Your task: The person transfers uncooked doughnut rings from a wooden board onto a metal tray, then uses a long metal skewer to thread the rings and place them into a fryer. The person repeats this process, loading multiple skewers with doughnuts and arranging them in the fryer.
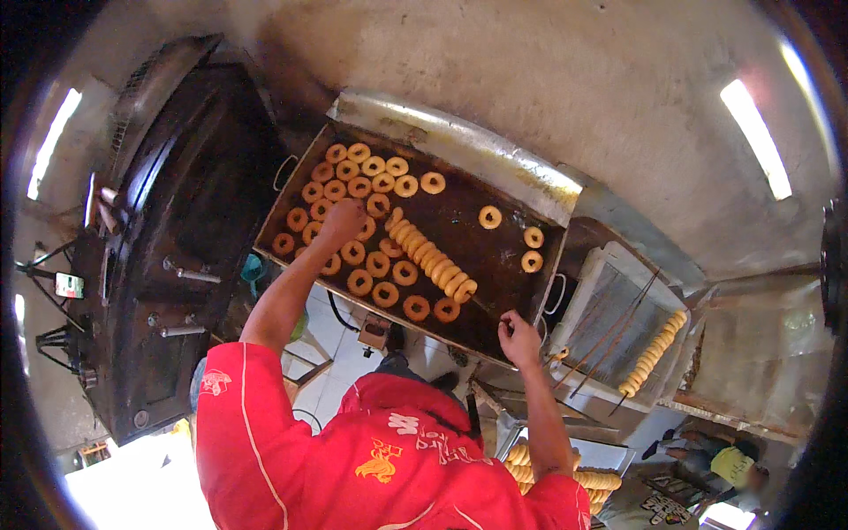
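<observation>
Golden ring doughnuts (359, 283) lie in rows over the left part of a wide dark metal tray (495, 265). My left hand (343, 223) reaches in among them, its fingers curled down; whatever they pinch is hidden beneath the hand. A tight row of threaded doughnuts (430, 255) lies slanting across the tray's middle on a thin skewer. At the tray's near right edge, my right hand (518, 338) is closed around the skewer's bare end. A few single doughnuts (490, 217) sit apart on the tray's right side.
To the right stands a pale rack (609, 300) bearing dark rods (618, 327) and another full skewer of doughnuts (654, 353). More skewered doughnuts (596, 480) are below my right arm. A large dark metal oven (190, 247) stands left; a wall (565, 97) rises behind. Another person (731, 464) is at lower right.
</observation>
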Demonstrator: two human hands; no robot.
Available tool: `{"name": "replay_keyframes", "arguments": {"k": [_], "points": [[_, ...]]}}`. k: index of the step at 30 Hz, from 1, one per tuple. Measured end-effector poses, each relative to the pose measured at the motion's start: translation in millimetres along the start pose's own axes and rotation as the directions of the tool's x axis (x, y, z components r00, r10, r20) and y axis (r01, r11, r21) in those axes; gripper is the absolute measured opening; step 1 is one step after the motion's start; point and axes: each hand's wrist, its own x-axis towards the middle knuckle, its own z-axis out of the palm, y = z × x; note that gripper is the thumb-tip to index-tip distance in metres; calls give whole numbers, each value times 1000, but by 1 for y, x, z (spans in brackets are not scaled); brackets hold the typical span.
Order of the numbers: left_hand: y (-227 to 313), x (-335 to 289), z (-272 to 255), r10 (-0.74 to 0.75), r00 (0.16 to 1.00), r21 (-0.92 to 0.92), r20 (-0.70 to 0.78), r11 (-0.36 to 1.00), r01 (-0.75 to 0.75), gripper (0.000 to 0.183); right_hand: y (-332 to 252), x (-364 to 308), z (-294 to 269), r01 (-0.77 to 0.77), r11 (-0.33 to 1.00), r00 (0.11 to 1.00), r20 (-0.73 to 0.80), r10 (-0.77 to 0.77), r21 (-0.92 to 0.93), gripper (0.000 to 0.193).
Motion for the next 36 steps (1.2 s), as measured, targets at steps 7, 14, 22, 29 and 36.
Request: {"name": "replay_keyframes", "arguments": {"k": [7, 14, 22, 29, 36], "points": [[-61, 37, -26, -162, 971, -59, 174, 983, 174, 26, 26, 7, 60, 47, 978, 998, -38, -41, 203, 24], [32, 5, -182, -63, 993, -236, 103, 968, 86, 27, 57, -28, 54, 66, 774, 995, -100, -4, 629, 11], [83, -83, -79, 28, 997, -120, 67, 993, -20, 19, 99, -70, -2, -34, 946, 999, 13, 31, 321, 9], [140, -136, -1, -137, 986, -32, 99, 989, 141, 19, 79, -120, -115, -64, 988, 986, 143, 85, -142, 18], [50, -105, 23, -75, 989, -125, 130, 988, 91, 31, 110, -91, -34, -30, 993, 991, 131, 15, 111, 20]]}}
